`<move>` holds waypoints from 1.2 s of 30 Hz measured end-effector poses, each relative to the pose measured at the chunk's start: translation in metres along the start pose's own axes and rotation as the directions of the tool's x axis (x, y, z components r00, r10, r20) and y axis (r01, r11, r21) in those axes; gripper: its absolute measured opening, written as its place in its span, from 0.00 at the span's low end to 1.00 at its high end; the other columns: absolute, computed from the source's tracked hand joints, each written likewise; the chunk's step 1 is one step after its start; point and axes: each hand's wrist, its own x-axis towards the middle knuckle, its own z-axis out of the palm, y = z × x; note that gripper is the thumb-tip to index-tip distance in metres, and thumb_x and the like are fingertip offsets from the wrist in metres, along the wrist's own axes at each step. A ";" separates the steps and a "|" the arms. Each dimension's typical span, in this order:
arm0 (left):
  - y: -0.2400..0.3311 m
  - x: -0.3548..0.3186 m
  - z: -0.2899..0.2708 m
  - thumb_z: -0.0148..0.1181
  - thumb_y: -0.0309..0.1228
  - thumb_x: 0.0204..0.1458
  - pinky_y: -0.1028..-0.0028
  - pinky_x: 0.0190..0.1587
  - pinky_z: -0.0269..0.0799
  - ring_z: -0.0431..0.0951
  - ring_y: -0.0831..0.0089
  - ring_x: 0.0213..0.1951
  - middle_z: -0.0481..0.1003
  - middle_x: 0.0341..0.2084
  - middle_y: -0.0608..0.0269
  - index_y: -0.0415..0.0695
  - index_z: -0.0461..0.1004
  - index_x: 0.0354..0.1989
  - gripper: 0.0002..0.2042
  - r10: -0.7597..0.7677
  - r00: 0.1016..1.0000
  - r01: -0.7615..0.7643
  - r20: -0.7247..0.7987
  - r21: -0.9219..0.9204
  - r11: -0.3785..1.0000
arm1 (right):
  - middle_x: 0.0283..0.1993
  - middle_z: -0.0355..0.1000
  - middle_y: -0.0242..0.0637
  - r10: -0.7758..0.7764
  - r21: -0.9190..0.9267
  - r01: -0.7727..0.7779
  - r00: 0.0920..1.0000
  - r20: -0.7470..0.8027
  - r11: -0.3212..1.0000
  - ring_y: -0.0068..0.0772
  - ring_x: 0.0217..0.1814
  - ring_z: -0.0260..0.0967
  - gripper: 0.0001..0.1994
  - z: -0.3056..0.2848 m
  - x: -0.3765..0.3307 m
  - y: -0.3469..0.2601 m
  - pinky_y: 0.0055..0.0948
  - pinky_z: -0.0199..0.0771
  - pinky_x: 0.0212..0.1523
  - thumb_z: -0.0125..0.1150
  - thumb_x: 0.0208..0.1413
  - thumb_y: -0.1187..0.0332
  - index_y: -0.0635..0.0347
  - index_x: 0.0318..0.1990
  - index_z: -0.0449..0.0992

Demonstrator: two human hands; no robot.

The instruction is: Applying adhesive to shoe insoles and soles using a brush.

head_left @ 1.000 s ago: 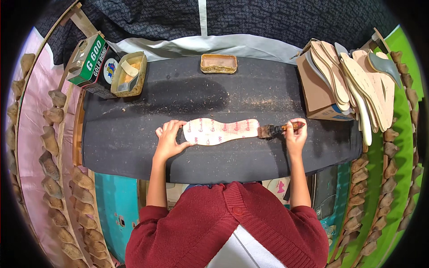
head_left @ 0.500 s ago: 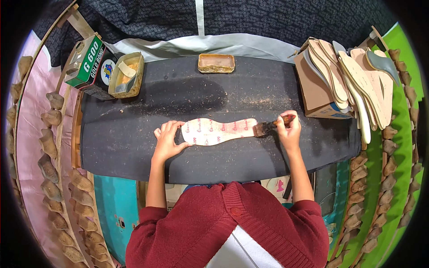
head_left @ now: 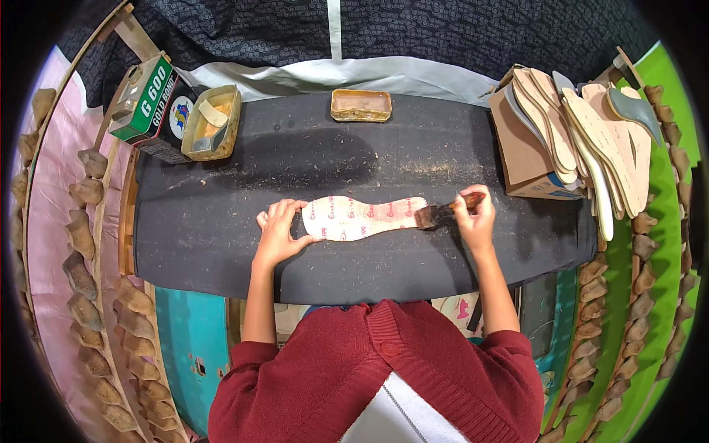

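Observation:
A shoe insole board, pale with printed red marks, lies flat on the dark table, its wide end to the left. My left hand holds that wide end at its edge, the thumb along the near side and the fingers at the far corner. A brush with a dark, stained head is gripped by the handle in my right hand. Its bristles touch the narrow right end of the insole board. Part of the handle is hidden by my fingers.
A green and black metal can and a yellowish tub with a scraper stand at the far left. A shallow tray sits at the back. Cut sole pieces pile on a cardboard box at right. Crumbs dot the table.
The brush head has shifted slightly left and toward me at the insole board's narrow end, and my right hand has tilted a little. My left hand keeps its hold.

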 end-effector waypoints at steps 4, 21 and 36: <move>-0.001 0.000 0.000 0.69 0.42 0.23 0.67 0.47 0.45 0.61 0.68 0.45 0.65 0.36 0.67 0.48 0.66 0.43 0.32 -0.024 0.999 0.024 0.024 0.001 1.000 | 0.25 0.64 0.29 -0.035 0.073 0.036 0.999 -0.020 0.997 0.15 0.26 0.62 0.06 0.007 0.003 -0.007 0.15 0.63 0.27 0.54 0.46 0.77 0.62 0.31 0.64; 0.002 0.003 -0.001 0.69 0.42 0.23 0.67 0.46 0.46 0.62 0.68 0.44 0.65 0.36 0.66 0.48 0.65 0.43 0.33 -0.019 0.998 0.020 0.054 -0.007 1.000 | 0.24 0.65 0.29 0.018 0.130 -0.017 1.000 -0.007 0.991 0.17 0.26 0.64 0.06 0.036 0.010 -0.006 0.17 0.64 0.27 0.54 0.47 0.74 0.61 0.33 0.65; 0.002 0.003 0.001 0.69 0.41 0.23 0.67 0.46 0.46 0.62 0.69 0.43 0.65 0.36 0.66 0.47 0.65 0.43 0.33 -0.007 0.999 0.007 0.038 -0.006 1.000 | 0.29 0.61 0.31 0.148 0.313 -0.068 0.959 -0.240 0.947 0.16 0.23 0.61 0.07 0.025 0.004 0.016 0.15 0.65 0.21 0.50 0.50 0.77 0.61 0.36 0.61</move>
